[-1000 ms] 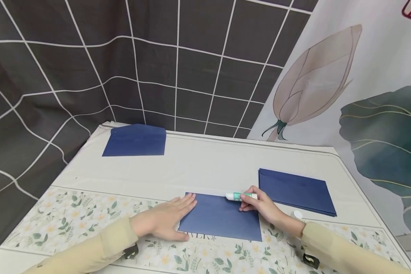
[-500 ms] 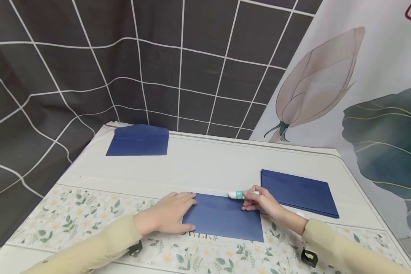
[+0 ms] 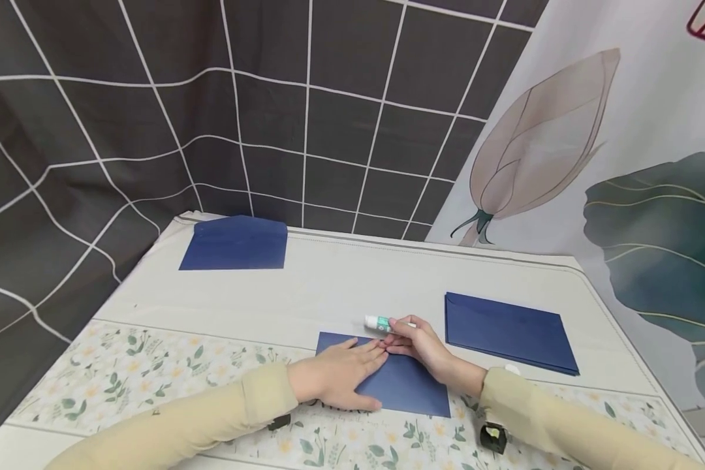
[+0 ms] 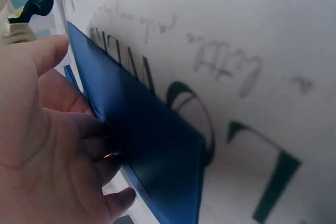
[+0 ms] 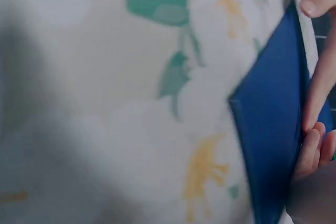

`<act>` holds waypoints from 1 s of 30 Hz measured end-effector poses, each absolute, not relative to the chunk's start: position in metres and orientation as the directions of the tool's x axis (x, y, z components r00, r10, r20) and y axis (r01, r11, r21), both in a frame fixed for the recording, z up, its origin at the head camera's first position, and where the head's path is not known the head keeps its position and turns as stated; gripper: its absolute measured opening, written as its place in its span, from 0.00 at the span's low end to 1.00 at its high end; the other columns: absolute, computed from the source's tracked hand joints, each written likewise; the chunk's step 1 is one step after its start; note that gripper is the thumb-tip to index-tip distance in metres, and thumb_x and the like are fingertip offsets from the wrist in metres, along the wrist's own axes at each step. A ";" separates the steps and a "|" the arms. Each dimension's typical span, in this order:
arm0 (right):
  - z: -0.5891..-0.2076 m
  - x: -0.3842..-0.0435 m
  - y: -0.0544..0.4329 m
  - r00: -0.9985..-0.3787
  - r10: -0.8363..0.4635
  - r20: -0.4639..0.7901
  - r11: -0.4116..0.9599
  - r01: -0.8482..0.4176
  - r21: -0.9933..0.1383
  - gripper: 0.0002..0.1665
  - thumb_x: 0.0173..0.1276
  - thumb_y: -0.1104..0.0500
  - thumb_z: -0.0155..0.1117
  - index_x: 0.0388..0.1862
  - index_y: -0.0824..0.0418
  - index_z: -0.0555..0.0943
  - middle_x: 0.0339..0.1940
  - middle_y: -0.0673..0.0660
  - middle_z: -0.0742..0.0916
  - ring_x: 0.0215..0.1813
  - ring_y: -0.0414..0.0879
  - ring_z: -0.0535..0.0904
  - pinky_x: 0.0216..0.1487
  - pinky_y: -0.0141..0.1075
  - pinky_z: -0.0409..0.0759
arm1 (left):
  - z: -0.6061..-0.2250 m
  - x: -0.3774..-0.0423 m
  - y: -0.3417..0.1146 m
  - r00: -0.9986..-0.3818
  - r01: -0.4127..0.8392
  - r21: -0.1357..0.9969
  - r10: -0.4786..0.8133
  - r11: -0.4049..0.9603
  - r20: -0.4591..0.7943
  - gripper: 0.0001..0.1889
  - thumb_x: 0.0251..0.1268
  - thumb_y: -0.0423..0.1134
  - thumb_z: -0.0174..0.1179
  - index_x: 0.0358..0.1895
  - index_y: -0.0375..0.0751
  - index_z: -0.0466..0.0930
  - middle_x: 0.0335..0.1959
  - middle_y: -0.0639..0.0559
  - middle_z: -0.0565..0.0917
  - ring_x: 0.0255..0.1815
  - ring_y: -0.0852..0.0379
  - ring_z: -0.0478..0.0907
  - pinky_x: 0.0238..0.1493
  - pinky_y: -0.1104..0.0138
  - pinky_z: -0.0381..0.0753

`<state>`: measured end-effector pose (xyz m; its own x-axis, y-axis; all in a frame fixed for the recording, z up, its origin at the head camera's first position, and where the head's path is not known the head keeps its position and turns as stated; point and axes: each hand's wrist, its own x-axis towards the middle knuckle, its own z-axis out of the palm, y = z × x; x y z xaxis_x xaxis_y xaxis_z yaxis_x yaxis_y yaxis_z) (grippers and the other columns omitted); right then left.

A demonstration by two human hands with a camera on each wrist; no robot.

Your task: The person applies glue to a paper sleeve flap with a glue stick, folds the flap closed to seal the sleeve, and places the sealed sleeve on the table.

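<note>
A dark blue envelope (image 3: 416, 388) lies flat on the table in front of me. My left hand (image 3: 345, 375) rests on its left and middle part, fingers extended, covering much of it. Between the thumb and fingers of my right hand (image 3: 424, 349) is a white and green glue stick (image 3: 378, 323), held sideways just beyond the envelope's far edge. The right hand's lower fingers meet the left fingertips at that edge. In the left wrist view the left palm (image 4: 47, 145) is beside the envelope (image 4: 142, 129). The right wrist view shows fingertips along the envelope's edge (image 5: 273, 103).
To the right lies a small stack of blue envelopes (image 3: 511, 334). Another blue envelope (image 3: 235, 245), its flap raised, is at the far left. A white round cap (image 3: 512, 369) sits near the right sleeve. Dark gridded cloth (image 3: 270, 117) hangs behind the table (image 3: 341, 281).
My left hand has slid right, from the envelope's left edge onto its middle. My right hand has moved left and slightly away with the glue stick, so the hands now meet.
</note>
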<state>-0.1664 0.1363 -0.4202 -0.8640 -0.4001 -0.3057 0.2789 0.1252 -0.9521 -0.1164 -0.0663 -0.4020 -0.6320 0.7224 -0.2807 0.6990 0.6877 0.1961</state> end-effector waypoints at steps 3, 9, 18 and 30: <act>-0.423 -0.165 0.137 -0.866 -0.391 -0.314 0.148 0.277 -0.949 0.15 0.75 0.54 0.49 0.44 0.67 0.66 0.29 0.49 0.85 0.37 0.38 0.85 0.46 0.30 0.83 | -0.404 -0.115 -0.065 -0.631 0.699 0.196 0.722 0.688 -0.284 0.44 0.65 0.69 0.44 0.76 0.45 0.51 0.78 0.53 0.51 0.80 0.59 0.43 0.77 0.55 0.49; -0.422 -0.165 0.141 -0.867 -0.398 -0.300 0.172 0.251 -0.953 0.18 0.74 0.52 0.51 0.47 0.68 0.66 0.29 0.49 0.85 0.37 0.37 0.85 0.46 0.29 0.83 | -0.403 -0.115 -0.066 -0.642 0.696 0.182 0.716 0.694 -0.273 0.45 0.62 0.70 0.48 0.76 0.47 0.52 0.78 0.53 0.51 0.79 0.59 0.44 0.76 0.53 0.52; -0.425 -0.162 0.145 -0.873 -0.389 -0.294 0.202 0.230 -0.952 0.20 0.75 0.52 0.52 0.50 0.69 0.65 0.31 0.50 0.86 0.39 0.37 0.85 0.46 0.27 0.82 | -0.404 -0.117 -0.069 -0.641 0.687 0.200 0.712 0.699 -0.285 0.45 0.61 0.69 0.50 0.77 0.49 0.51 0.79 0.53 0.49 0.80 0.59 0.44 0.76 0.53 0.52; -0.427 -0.168 0.150 -0.832 -0.441 -0.337 0.148 0.303 -0.942 0.22 0.75 0.49 0.51 0.50 0.69 0.66 0.35 0.49 0.87 0.43 0.38 0.86 0.50 0.30 0.82 | -0.408 -0.122 -0.084 -0.592 0.673 0.314 0.742 0.669 -0.314 0.45 0.65 0.64 0.51 0.78 0.46 0.45 0.79 0.53 0.43 0.80 0.58 0.38 0.78 0.54 0.42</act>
